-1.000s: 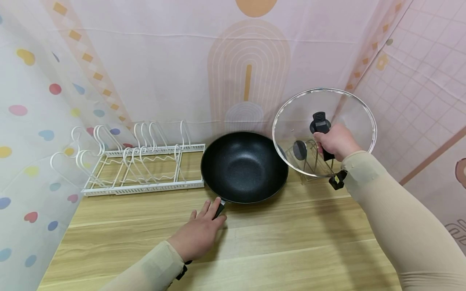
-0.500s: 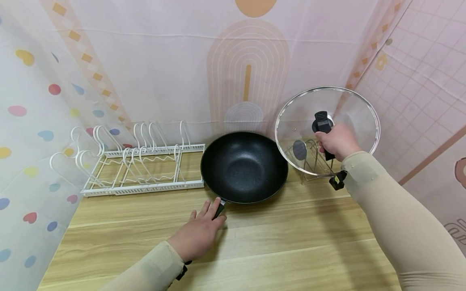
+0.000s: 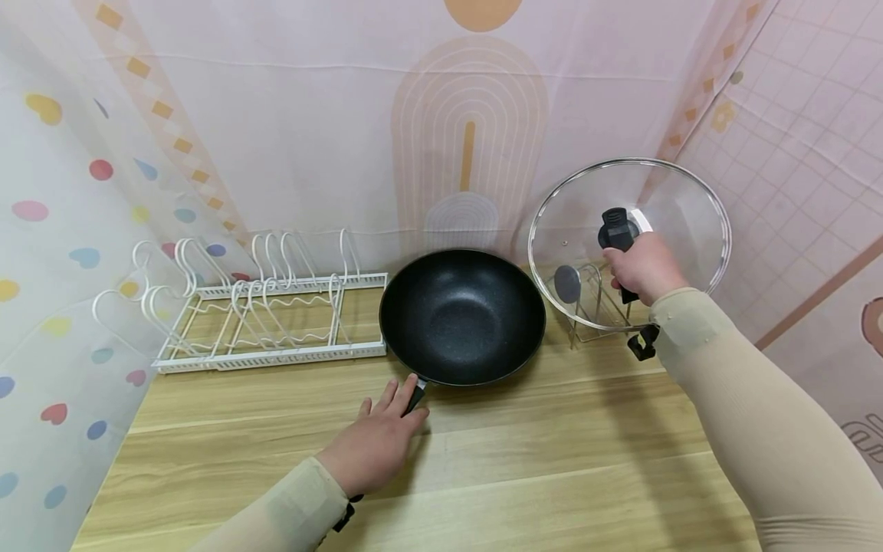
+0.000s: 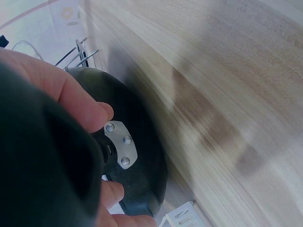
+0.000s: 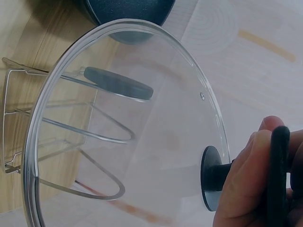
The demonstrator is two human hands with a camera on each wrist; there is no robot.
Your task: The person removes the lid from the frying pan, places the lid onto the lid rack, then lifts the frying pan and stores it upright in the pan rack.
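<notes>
Bordering the left edge: a pale cloth printed with coloured dots, hearts and drops [image 3: 69, 230].
Rack: a long, low white wire rack [image 3: 303, 354] with upright curved loops, on the light wood-grained table [image 3: 538, 475]; its right end lies just beside the wok.
Left hand [image 3: 375, 445]: laid over the wok's handle, fingers extended and spread; the thumb lies on the handle's right side, the fingers on its left.
Wok handle: a black handle [image 3: 415, 399] pointing toward the person, largely covered by the hand and joined to the wok by a silver riveted plate [image 4: 124, 147].
Wok: a deep, round black wok [image 3: 464, 322], on the table between rack and stand, mouth upward.
Backdrop: a pale pink cloth with an arch motif [image 3: 471, 100].
Stand: a thin metal wire stand [image 5: 5, 113] with upright loops and a flat grey disc [image 5: 118, 85], right of the wok, partly seen through the lid.
Lid: a round, clear glass lid with a metal rim [image 3: 576, 207], steeply tilted at the stand; contact between the two cannot be told.
Right hand [image 3: 647, 267]: fingers curled round the lid's black grip [image 3: 616, 230].
Right edge: a pale cloth with a grid pattern [image 3: 821, 153].
</notes>
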